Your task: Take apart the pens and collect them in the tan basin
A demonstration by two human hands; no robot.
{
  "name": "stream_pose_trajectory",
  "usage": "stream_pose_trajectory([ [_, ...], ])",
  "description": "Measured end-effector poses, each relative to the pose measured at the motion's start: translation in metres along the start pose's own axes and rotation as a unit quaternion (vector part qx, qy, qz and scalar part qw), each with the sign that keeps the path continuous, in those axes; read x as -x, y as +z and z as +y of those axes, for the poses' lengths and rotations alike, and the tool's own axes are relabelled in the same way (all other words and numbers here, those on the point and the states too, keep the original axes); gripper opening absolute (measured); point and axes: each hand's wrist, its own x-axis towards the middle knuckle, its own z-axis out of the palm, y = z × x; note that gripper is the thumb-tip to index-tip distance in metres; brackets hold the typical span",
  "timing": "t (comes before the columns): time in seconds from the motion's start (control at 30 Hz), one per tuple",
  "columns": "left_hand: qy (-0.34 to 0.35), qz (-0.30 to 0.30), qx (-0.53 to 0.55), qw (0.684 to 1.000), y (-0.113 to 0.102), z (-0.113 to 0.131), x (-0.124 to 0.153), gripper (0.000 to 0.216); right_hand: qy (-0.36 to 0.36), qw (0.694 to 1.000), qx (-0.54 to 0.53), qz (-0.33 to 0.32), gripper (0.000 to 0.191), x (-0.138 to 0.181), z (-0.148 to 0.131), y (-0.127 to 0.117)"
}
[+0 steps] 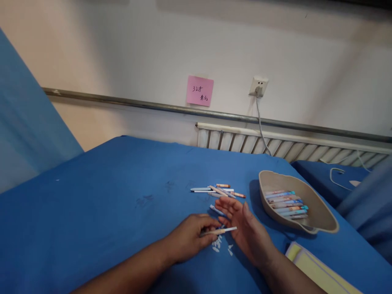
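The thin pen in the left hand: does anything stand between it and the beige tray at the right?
Yes: the open right hand stands between the thin pen, pinched in the left hand, and the beige tray. Past that hand only blue cloth shows.

Cut off at bottom edge: flat yellow-and-white padded board (pixel 318 269). Too small to identify: white scraps (pixel 218 244) beside left hand (pixel 190 239). Partly hidden inside its fingers: thin beige-and-white plastic pen (pixel 222 231).
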Motion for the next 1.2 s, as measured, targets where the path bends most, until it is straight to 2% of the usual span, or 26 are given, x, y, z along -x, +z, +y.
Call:
stream_pose_trajectory([
  [0.1,0.01,-0.003,0.005,1.0,-0.001,0.0,-0.001,0.014,-0.003,1.0,0.013,0.002,0.056,-0.001,-0.006,0.002],
  [0.2,-0.029,0.001,0.101,0.995,-0.003,-0.008,-0.006,0.018,-0.031,0.996,0.052,0.059,0.052,-0.009,-0.012,-0.009],
  [0.3,-0.071,0.037,0.21,0.975,-0.005,-0.019,-0.012,0.024,-0.066,0.972,0.168,0.152,0.038,-0.021,-0.01,-0.029],
  [0.37,-0.099,0.071,0.254,0.96,-0.007,-0.024,-0.015,0.029,-0.091,0.949,0.247,0.172,0.033,-0.027,-0.003,-0.041],
  [0.47,-0.134,0.09,0.301,0.94,-0.011,-0.026,-0.018,0.035,-0.088,0.913,0.369,0.151,0.021,-0.03,0.011,-0.049],
  [0.6,-0.151,0.092,0.353,0.919,-0.016,-0.026,-0.019,0.036,-0.108,0.843,0.52,0.088,0.015,-0.027,0.02,-0.043],
  [0.67,-0.154,0.093,0.366,0.913,-0.016,-0.026,-0.019,0.036,-0.13,0.808,0.572,0.054,0.016,-0.026,0.019,-0.039],
  [0.77,-0.158,0.096,0.377,0.908,-0.016,-0.026,-0.02,0.034,-0.122,0.774,0.621,0.04,0.017,-0.027,0.017,-0.037],
  [1.0,-0.164,0.133,0.389,0.896,-0.017,-0.028,-0.022,0.032,-0.098,0.727,0.679,0.025,0.014,-0.028,0.016,-0.038],
  [1.2,-0.164,0.14,0.377,0.901,-0.017,-0.026,-0.021,0.033,-0.08,0.722,0.687,0.032,0.015,-0.026,0.014,-0.038],
])
